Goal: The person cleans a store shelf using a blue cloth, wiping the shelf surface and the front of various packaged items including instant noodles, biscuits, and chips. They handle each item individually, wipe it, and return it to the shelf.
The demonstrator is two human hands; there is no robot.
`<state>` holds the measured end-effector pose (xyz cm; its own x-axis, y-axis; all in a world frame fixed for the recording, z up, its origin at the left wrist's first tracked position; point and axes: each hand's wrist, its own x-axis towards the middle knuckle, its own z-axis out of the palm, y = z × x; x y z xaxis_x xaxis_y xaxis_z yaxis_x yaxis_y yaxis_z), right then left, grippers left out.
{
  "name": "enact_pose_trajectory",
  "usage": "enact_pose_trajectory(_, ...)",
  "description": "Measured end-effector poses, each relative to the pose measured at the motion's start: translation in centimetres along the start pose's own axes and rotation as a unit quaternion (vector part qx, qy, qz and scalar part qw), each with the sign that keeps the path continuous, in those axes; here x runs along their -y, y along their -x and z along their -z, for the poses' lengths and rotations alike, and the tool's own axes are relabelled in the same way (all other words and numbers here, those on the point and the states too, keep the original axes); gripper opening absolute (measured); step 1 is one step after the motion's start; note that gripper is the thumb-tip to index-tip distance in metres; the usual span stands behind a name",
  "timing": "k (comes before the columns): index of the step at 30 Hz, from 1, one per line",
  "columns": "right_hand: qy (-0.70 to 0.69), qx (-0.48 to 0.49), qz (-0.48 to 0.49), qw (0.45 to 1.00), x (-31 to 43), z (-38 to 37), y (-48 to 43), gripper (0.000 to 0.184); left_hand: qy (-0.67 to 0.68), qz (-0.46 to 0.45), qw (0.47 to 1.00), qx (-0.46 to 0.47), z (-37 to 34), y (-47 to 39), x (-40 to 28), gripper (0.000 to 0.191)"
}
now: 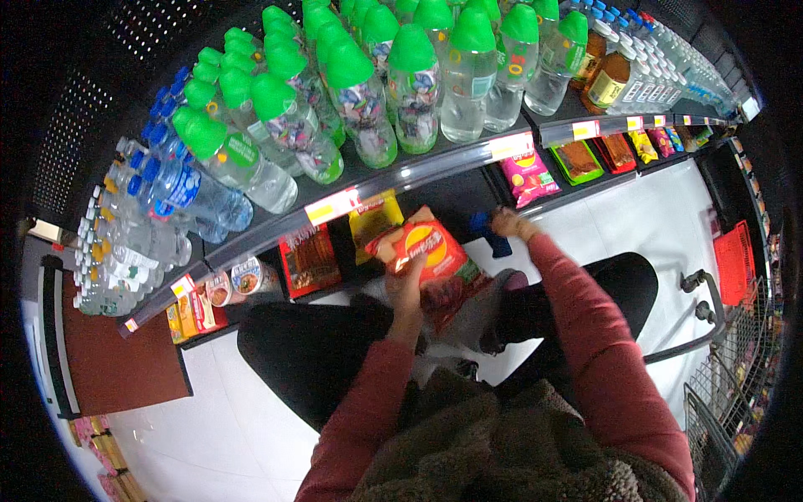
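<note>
My left hand (pixel 406 285) grips a red bag of chips (pixel 436 241) in front of the low shelf. The bag is tilted, and its lower part lies in shadow above my knees. My right hand (pixel 509 223) is at the shelf's front edge, shut on a dark blue cloth (pixel 499 243) that hangs down. Behind the red bag stands a yellow snack bag (pixel 374 219). A pink chip bag (pixel 529 177) rests on the shelf beyond my right hand. To the left is a red snack package (pixel 309 258).
Overhead, a shelf edge (pixel 401 174) with price tags carries many green-capped bottles (pixel 417 94); some lean outward. Cup noodles (pixel 254 277) sit at the low shelf's left end. A wire shopping cart (pixel 731 370) and a red basket (pixel 734 260) stand on the right.
</note>
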<state>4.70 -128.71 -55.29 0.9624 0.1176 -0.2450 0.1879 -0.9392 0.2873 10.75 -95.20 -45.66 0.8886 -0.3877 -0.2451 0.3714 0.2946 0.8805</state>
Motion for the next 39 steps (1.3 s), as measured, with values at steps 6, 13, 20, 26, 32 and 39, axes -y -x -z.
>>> enact_pose_trajectory(6,-0.278,0.037,-0.027,0.960,-7.9,19.1,8.3,0.048,0.060,0.045,0.996,0.040,-1.8,-4.2,6.5,0.065)
enact_pose_trajectory(13,-0.418,0.096,-0.046,0.902,-1.4,30.2,14.9,0.048,0.012,0.082,0.995,0.048,-4.0,-10.9,9.6,0.061)
enact_pose_trajectory(20,-0.443,0.105,0.115,0.883,4.2,30.1,16.2,0.031,-0.068,0.005,0.992,0.108,-4.9,-13.5,6.1,0.060)
enact_pose_trajectory(26,-0.461,0.113,0.151,0.867,3.6,29.5,16.1,0.016,-0.072,0.083,0.993,0.047,-7.0,-17.0,6.3,0.066)
enact_pose_trajectory(32,-0.425,0.158,0.127,0.883,2.7,28.5,16.1,0.017,-0.125,0.072,0.988,0.050,-5.8,-21.2,10.6,0.069)
enact_pose_trajectory(39,-0.413,0.165,0.137,0.885,1.8,28.3,16.0,0.019,-0.331,-0.085,0.939,0.027,-5.3,-22.9,13.0,0.072)
